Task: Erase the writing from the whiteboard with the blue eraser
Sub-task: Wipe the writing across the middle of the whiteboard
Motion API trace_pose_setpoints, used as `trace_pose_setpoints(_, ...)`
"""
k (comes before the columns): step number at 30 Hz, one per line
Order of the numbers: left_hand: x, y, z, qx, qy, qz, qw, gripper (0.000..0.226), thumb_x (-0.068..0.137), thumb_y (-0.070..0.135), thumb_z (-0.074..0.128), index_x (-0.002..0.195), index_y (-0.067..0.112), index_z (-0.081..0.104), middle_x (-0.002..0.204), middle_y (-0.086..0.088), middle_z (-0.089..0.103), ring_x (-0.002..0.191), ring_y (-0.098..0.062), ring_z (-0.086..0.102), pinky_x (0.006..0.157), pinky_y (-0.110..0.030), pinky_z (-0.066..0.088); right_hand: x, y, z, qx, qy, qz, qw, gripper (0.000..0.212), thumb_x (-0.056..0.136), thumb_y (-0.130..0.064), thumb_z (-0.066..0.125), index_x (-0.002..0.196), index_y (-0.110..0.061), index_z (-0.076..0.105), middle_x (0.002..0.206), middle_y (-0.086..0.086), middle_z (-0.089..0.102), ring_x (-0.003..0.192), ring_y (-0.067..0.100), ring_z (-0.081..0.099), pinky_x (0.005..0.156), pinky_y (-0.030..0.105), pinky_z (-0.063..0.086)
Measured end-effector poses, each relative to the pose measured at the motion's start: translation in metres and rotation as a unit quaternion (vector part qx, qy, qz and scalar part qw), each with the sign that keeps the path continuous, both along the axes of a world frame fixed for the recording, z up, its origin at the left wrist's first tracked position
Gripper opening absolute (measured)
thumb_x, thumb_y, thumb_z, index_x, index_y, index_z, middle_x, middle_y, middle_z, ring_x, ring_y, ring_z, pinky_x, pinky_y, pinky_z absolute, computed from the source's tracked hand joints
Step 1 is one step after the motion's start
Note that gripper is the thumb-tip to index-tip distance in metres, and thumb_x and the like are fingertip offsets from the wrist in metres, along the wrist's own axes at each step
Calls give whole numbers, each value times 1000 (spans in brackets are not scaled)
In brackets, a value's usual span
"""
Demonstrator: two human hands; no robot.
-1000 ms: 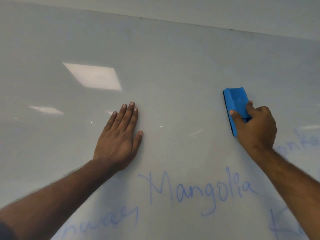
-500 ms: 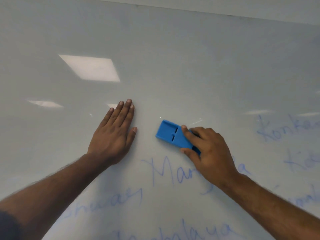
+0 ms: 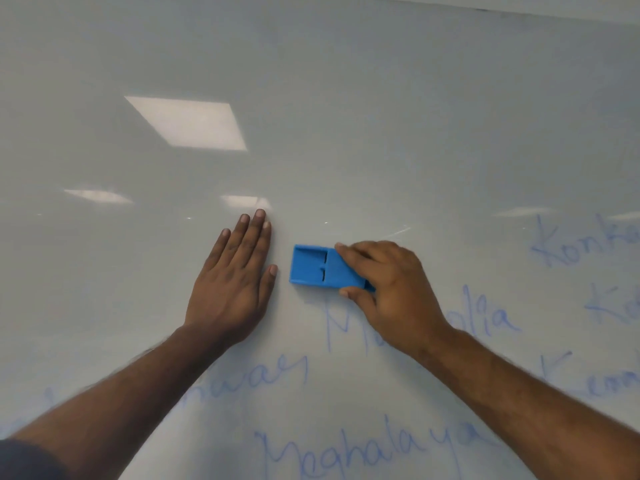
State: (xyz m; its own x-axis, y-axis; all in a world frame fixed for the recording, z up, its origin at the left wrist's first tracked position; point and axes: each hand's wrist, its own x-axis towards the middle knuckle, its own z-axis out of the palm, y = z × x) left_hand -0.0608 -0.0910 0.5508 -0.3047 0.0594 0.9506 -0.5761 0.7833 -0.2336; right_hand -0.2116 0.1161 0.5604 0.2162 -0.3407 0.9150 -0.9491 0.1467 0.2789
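The whiteboard fills the view, its upper part wiped bare. The blue eraser lies flat against it, long side horizontal, just above the word "Mangolia". My right hand grips the eraser's right end and hides the middle letters of that word. My left hand rests flat on the board with fingers together, a short gap left of the eraser. More blue handwriting shows below as "Meghalaya", a smudged word lower left, and partial words at the right edge.
Ceiling light reflections glare on the upper left of the board. The board's top edge runs along the upper right against a pale wall.
My right hand swept the eraser from upper right down and leftward, turning it from upright to horizontal, ending next to my left hand. The view tilted down, revealing more writing below.
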Motion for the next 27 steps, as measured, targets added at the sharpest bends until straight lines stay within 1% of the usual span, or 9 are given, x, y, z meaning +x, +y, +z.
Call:
trace_pose_setpoints(5,0,-1,-3,2,7,0,1000,62,104,37,23,159,8,13,168,-4,7,156,-19,6,127,-37,5,-2,4,-52,64,81,-21,994,56,79,-30,72,130,-13,58,117,2,62,103,25,59,90,39,46)
trace_pose_setpoints(7,0,0,-4,6,8,-1,1000,62,104,37,23,159,8,12,168,-4,6,156,-19,5,127,-36,3,-10,13,-66,97,117,-38,988,56,79,-30,74,130,-13,58,118,1,62,103,24,59,91,36,43)
trace_pose_setpoints(9,1,0,-5,7,5,-3,1000,63,105,38,22,159,8,12,168,-4,5,156,-19,5,127,-35,2,-18,23,-69,119,165,-61,977,56,77,-31,77,127,-13,60,118,1,63,102,23,60,91,33,39)
trace_pose_setpoints(11,1,0,-6,9,3,-2,1000,63,105,38,20,159,9,10,168,-3,3,156,-19,3,127,-35,1,-26,31,-61,121,203,-82,968,56,76,-33,78,125,-13,62,115,3,65,98,23,61,89,33,41)
trace_pose_setpoints(14,0,1,-7,14,12,-6,1000,62,104,38,20,159,9,11,168,-3,3,156,-19,3,127,-36,3,-33,37,-34,77,167,-81,980,53,80,-35,71,125,-10,62,110,7,67,95,28,63,83,40,50)
trace_pose_setpoints(19,-2,4,-8,17,13,-8,1000,63,103,34,22,159,7,11,167,-5,3,156,-21,4,127,-40,7,-24,21,6,-21,22,-53,998,56,80,-32,75,131,-13,58,105,4,65,93,29,59,81,42,45)
trace_pose_setpoints(21,-2,4,-8,19,14,-12,1000,63,103,33,23,159,6,11,167,-5,3,156,-22,4,127,-40,6,-15,11,9,-36,-7,-40,999,57,80,-30,75,132,-14,57,106,4,64,93,28,57,81,40,44)
trace_pose_setpoints(23,-3,4,-9,18,17,-15,1000,63,102,33,23,158,6,12,167,-5,4,156,-22,5,127,-40,7,-8,5,0,-23,2,-35,999,57,79,-30,75,131,-12,58,107,6,64,94,30,58,81,41,46)
trace_pose_setpoints(27,-1,5,-7,20,13,-16,1000,64,102,33,24,158,5,13,167,-6,5,156,-22,6,127,-40,8,-8,12,-40,45,72,-46,995,56,80,-29,72,130,-8,58,112,9,64,98,31,60,85,42,49)
